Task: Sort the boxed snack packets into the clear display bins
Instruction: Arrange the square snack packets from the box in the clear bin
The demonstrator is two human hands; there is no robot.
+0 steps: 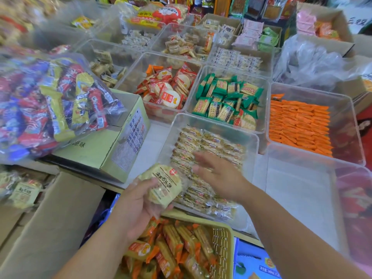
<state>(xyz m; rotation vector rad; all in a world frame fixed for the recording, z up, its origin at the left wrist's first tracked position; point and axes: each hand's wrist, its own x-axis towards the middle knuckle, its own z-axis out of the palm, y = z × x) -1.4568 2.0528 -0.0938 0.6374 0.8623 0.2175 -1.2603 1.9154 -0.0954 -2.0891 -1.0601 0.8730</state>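
Observation:
My left hand (134, 206) grips a small stack of pale yellow snack packets (164, 185) at the near left edge of a clear bin (254, 141). That bin holds neat rows of the same kind of clear-wrapped packets (211, 146). My right hand (218, 174) hovers flat over those rows with its fingers spread and holds nothing; it is motion-blurred. An open cardboard box (66, 214) at the lower left holds more pale yellow packets (22, 193).
Clear bins behind hold red-and-white rice crackers (167, 89), green cracker packets (229, 99) and orange packets (300, 125). An empty clear bin (302, 190) sits at the right. A yellow basket (221, 234) of orange packets lies below my hands. A bag of mixed snacks (50, 101) rests on a green carton (112, 146).

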